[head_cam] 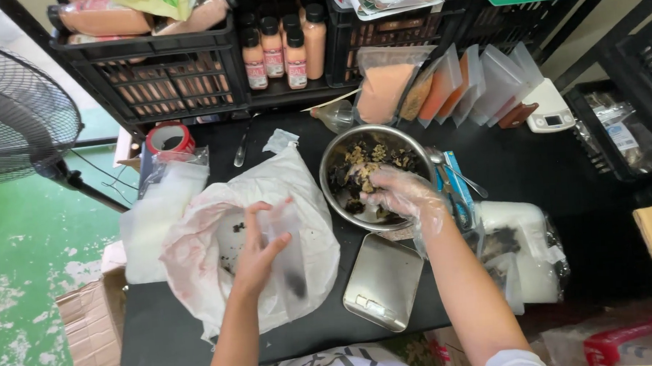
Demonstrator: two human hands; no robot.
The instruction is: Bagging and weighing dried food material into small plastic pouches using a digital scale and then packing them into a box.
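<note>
My left hand [258, 247] holds a small clear pouch [285, 249] upright over a large white plastic bag [216, 242] spread on the black table [162, 344]; a little dark stuff sits at the pouch's bottom. My right hand [402, 193], in a thin clear glove, reaches into a round metal bowl [334, 167] of dark and pale dried pieces and its fingers rest on the mix. A flat metal tray [383, 281] lies just in front of the bowl.
Black crates [161, 80] with bottles [276, 50] and packets line the back. Filled clear pouches [441, 85] lean behind the bowl, a white scale [549, 109] to their right. A fan [12, 112] stands at left, a tape roll [168, 137] near it, cardboard boxes [93, 325] below.
</note>
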